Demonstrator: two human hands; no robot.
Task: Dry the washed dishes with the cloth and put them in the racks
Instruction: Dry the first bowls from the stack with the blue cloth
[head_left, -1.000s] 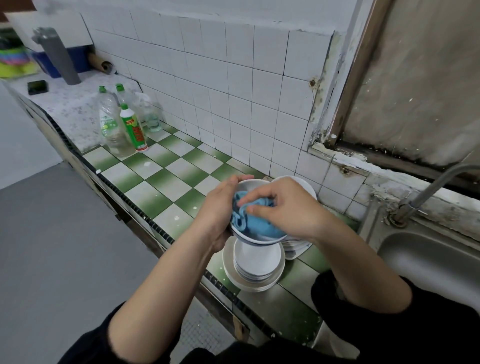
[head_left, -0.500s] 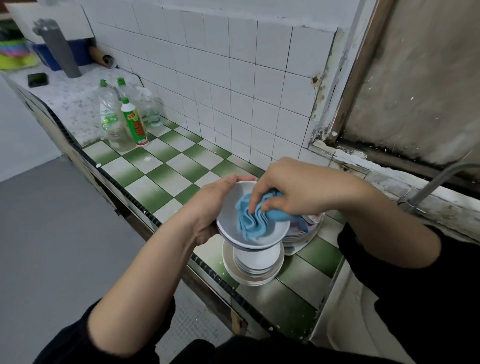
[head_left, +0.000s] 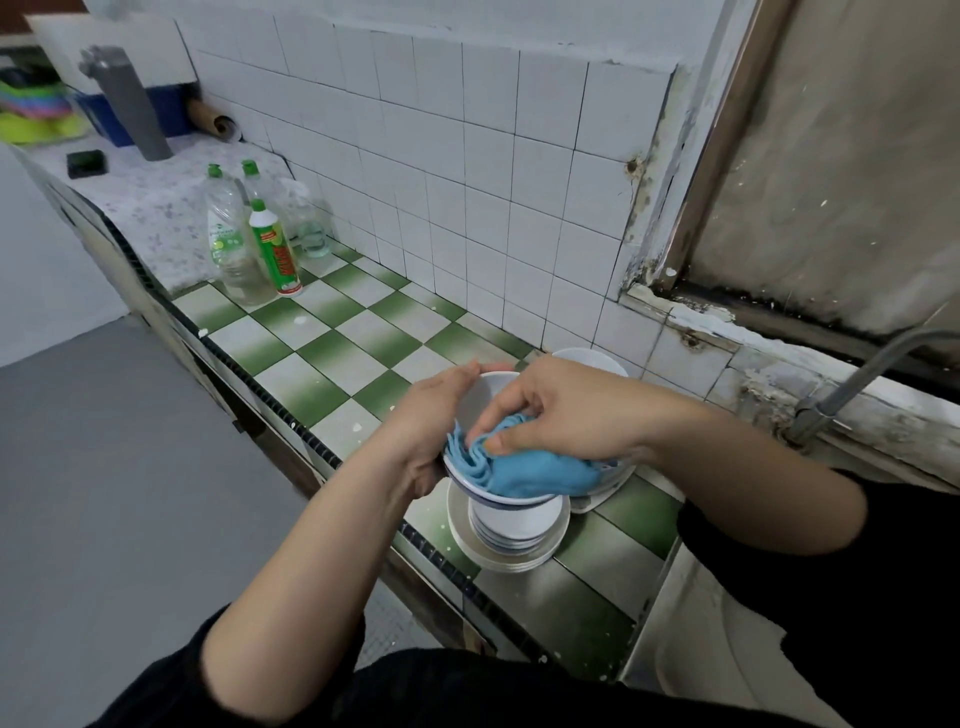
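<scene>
Several plastic bottles (head_left: 228, 244) with green caps stand at the far left of the tabletop (head_left: 332, 358), a glossy checkerboard of green and white tiles with a dark ribbed front edge; a flat grey floor (head_left: 130, 493) lies below it. Square white wall tiles (head_left: 467, 156) with dark grout rise behind. Near the middle, the left hand (head_left: 426, 421) cups a smooth, round white bowl (head_left: 475, 402) with a thin blue rim line, its grip curled round the bowl's outer wall and holding it tilted. A soft, bunched blue cloth (head_left: 530, 470) fills the bowl and spills over its right rim, pinched in the grip of the right hand (head_left: 566, 410) and pressed inside. The bowl hangs just above a stack of white dishes (head_left: 511, 530) by the tabletop's front edge. Farther right, a curved metal tap (head_left: 857, 374) rises over a dull steel sink (head_left: 727, 649).
</scene>
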